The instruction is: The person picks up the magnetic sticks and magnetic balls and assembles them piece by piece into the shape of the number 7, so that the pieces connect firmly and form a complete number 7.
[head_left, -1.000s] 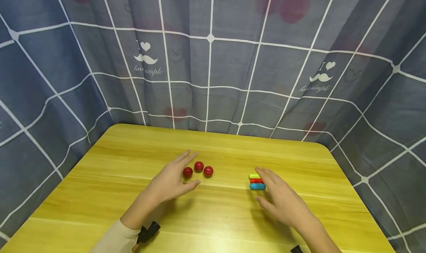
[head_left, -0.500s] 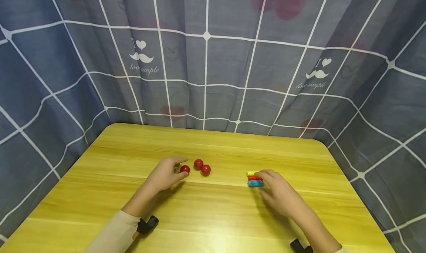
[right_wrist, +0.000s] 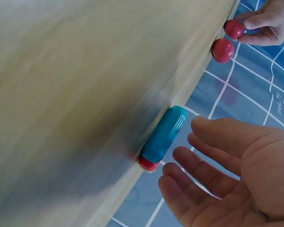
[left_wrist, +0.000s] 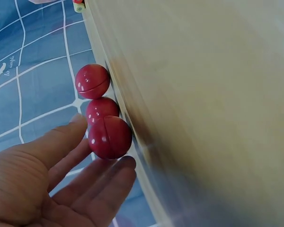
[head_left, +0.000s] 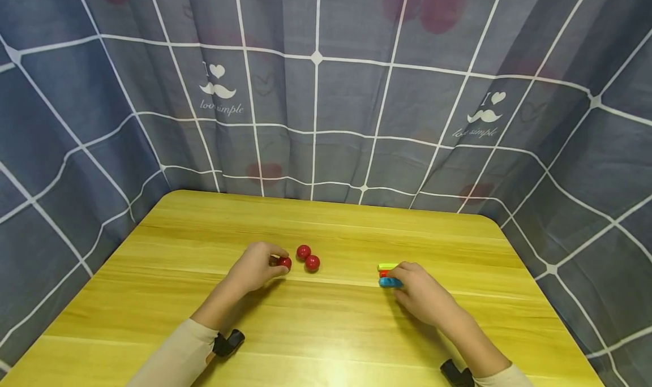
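In the head view my left hand [head_left: 257,267] reaches in from the left, its thumb and fingers curled round the leftmost of three glossy red balls [head_left: 286,263]. In the left wrist view this red ball [left_wrist: 110,137] sits between the thumb and the fingers. To its right the second [head_left: 303,252] and third red balls [head_left: 312,263] lie close together. My right hand [head_left: 425,293] is at three short, stubby sticks lying side by side: yellow-green [head_left: 387,266], red [head_left: 384,274] and blue [head_left: 390,283]. Its fingers bend loosely over their right ends. A gap shows between hand and blue stick [right_wrist: 164,134] in the right wrist view.
A yellow wood-grain table [head_left: 326,330] lies under everything. Grey-blue curtains [head_left: 351,104] with a white grid surround its back and sides. Black wrist cameras hang below the left wrist [head_left: 228,343] and the right wrist [head_left: 457,373].
My left hand has drawn in from spread fingers to curl round the leftmost ball. The right hand's fingers have bent down at the sticks. The right-hand ball has shifted slightly left.
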### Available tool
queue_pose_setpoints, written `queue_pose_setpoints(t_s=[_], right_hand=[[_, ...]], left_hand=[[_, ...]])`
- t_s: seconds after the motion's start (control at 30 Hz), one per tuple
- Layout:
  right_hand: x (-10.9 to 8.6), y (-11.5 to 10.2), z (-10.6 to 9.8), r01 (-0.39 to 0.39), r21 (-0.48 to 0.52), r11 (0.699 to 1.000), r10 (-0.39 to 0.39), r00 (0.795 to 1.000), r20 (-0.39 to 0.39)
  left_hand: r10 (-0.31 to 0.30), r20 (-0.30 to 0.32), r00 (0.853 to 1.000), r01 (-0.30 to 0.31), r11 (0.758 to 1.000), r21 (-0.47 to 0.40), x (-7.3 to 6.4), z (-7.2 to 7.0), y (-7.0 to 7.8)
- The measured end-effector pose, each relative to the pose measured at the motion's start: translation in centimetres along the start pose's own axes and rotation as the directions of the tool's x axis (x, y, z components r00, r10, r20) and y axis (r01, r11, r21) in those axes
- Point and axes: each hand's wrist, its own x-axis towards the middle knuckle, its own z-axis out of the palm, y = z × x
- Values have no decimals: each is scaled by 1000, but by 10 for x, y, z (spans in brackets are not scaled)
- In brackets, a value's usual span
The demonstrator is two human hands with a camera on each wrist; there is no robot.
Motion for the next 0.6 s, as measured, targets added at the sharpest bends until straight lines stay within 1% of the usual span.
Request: queue_pose_setpoints(t_s=[0.27,0.47,0.6], right_hand=[[0,-1,5,-13,-21,1000,13,1000,15],[0,-3,4,-20,-33,999,21,999,33],[1,-5,4,-5,-28,1000,6,998,55]], left_hand=[[10,-1,1000,-10,997,78,-3,2,4],[43,20,999,-44,997,58,-7,5,8],[66,29,997,-68,996,59,-9,6,10]])
